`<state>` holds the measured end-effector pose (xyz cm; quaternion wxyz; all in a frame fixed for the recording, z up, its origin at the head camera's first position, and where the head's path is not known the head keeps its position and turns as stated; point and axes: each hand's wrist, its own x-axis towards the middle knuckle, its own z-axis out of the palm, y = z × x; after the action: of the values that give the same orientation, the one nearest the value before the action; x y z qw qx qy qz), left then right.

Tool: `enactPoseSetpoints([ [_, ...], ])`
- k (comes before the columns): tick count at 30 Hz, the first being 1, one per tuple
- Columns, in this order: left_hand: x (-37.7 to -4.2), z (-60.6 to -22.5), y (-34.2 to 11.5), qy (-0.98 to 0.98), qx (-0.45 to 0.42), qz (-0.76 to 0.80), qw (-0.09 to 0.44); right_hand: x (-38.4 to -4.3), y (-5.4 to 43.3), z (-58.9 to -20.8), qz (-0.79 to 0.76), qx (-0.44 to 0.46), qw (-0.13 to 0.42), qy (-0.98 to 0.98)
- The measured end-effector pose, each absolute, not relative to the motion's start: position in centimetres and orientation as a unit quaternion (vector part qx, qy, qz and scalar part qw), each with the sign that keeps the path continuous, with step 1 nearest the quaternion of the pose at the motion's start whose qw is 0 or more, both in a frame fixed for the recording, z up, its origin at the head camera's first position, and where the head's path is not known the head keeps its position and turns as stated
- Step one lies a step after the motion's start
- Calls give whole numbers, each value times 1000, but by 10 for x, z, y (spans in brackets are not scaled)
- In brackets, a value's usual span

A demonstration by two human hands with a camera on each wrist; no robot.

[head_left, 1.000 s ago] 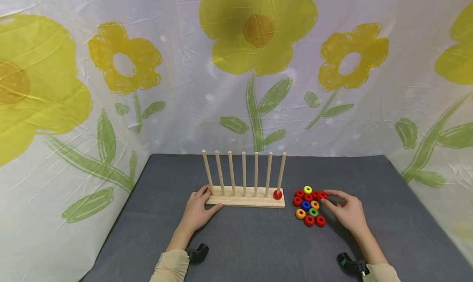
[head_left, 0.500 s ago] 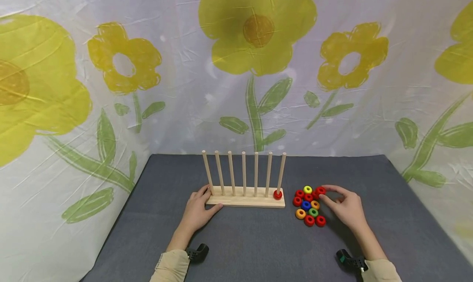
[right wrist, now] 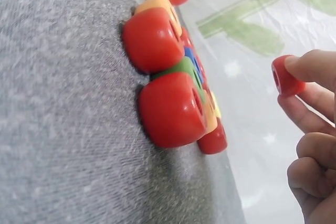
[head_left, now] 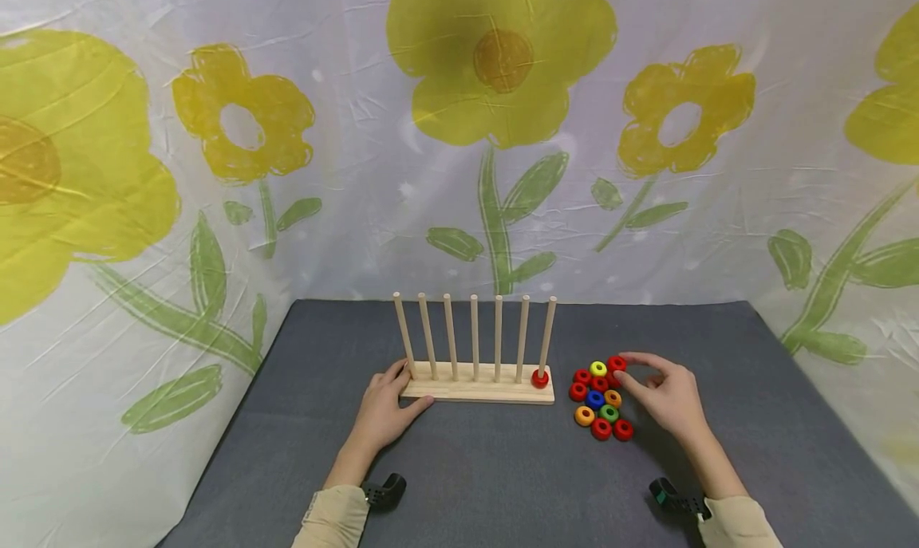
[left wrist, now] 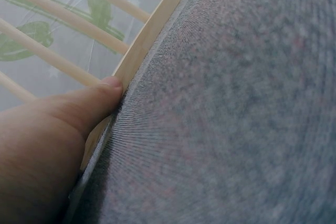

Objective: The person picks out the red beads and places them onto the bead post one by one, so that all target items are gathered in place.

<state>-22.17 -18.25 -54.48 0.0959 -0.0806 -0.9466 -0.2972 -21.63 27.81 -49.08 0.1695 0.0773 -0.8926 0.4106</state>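
Observation:
A pale wooden stand (head_left: 459, 389) with a row of upright pegs sits mid-table, one red bead (head_left: 540, 380) at the foot of its rightmost peg. My left hand (head_left: 382, 411) holds the left end of the base, thumb on the front edge, as the left wrist view also shows. Between thumb and fingers my right hand (head_left: 673, 396) pinches another red bead (right wrist: 287, 76), raised off the table. In the head view this bead overlaps the far right of the bead cluster. The other fingers of that hand are curled in.
To the right of the stand lie loose beads in a tight cluster: several red, a blue bead (head_left: 595, 400), a green bead (head_left: 609, 413), a yellow bead (head_left: 598, 368) and two orange ones. Dark cloth covers the table (head_left: 488, 476); a flower-printed curtain (head_left: 359, 213) hangs behind.
My right hand has lifted the red bead from the cluster's right side, moving slightly up and to the left. The left hand and the stand have stayed put.

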Motion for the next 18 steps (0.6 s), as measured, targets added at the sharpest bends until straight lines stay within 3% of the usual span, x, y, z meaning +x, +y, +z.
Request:
enactPoseSetpoints([
  [18, -222, -546, -183, -946, -82, -295, 105, -219, 267, -478, 422, 98, 176, -884],
])
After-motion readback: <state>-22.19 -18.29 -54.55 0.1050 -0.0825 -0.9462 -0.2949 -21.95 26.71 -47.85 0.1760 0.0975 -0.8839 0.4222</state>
